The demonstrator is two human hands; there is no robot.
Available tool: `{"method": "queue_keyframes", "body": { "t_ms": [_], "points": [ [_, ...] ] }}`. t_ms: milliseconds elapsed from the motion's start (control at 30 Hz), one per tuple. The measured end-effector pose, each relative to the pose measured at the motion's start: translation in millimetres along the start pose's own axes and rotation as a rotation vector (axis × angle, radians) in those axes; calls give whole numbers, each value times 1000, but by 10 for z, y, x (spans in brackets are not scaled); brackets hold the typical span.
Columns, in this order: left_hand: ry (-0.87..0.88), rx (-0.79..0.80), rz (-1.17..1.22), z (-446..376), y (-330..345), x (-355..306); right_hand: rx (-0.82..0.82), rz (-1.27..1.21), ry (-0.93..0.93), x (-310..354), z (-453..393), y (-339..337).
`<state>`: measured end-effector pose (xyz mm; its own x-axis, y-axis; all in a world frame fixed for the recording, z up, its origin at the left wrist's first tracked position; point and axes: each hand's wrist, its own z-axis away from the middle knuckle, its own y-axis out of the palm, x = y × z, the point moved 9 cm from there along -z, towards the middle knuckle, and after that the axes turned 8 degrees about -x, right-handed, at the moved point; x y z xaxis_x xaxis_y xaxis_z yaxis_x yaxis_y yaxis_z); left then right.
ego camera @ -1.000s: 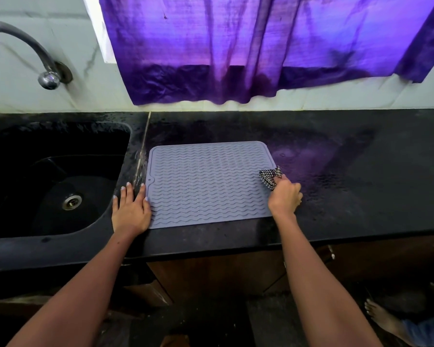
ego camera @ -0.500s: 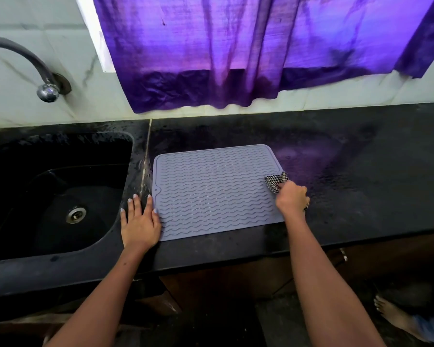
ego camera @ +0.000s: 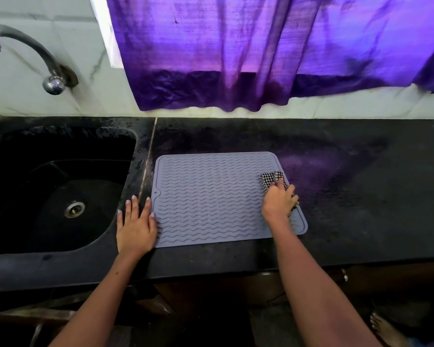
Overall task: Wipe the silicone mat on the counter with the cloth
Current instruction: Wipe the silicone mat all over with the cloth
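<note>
Right hand (ego camera: 279, 200) slid cloth (ego camera: 271, 180) inward onto mat (ego camera: 211, 196).

Kitchen backdrop, head view.
Black stone counter (ego camera: 361, 209); black sink (ego camera: 55, 191) left; steel tap (ego camera: 35, 56); purple curtain (ego camera: 273, 51) backlit over white marbled wall (ego camera: 35, 96).

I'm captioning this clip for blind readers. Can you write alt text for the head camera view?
A right hand presses a checked cloth onto the right side of a grey ribbed mat on a black counter, while the left hand lies flat at the mat's left edge. A sink sits to the left.
</note>
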<state>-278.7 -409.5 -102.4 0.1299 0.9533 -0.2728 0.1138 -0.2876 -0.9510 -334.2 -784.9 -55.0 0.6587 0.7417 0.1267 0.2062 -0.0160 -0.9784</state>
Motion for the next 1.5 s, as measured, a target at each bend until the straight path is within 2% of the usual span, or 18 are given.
{"method": "queue_keyframes", "body": {
  "t_ms": [167,267,400,533,733,933,1000,1067,1167,1267,1500],
  "points": [
    [-1,-13,14,-1,10,16,21,32,-3,-24,-61,42],
    [-8,-9,11,-1,14,21,51,-135,140,-103,-283,-70],
    [-7,-19,0,6,-1,22,-36,-271,218,-66,-521,-223],
    [-3,-33,-9,7,-25,3,-93,-201,78,98,-605,-145],
    [-19,-28,-12,13,-29,7,-11,1,-81,239,-560,152],
    [-11,-26,-11,11,-48,-21,9,5,-118,214,-644,137],
    [-10,-24,-10,16,-61,-31,39,-85,-51,174,-760,73],
    [-11,-23,-4,22,-69,-31,83,-245,102,105,-906,-8],
    [-6,-22,-3,26,-67,-29,40,-387,220,106,-1045,-110],
    [-10,-27,4,11,-62,-17,-23,-342,143,251,-1050,-105],
    [-13,-30,9,10,-62,-7,37,-90,-52,525,-996,192]
  ]
}}
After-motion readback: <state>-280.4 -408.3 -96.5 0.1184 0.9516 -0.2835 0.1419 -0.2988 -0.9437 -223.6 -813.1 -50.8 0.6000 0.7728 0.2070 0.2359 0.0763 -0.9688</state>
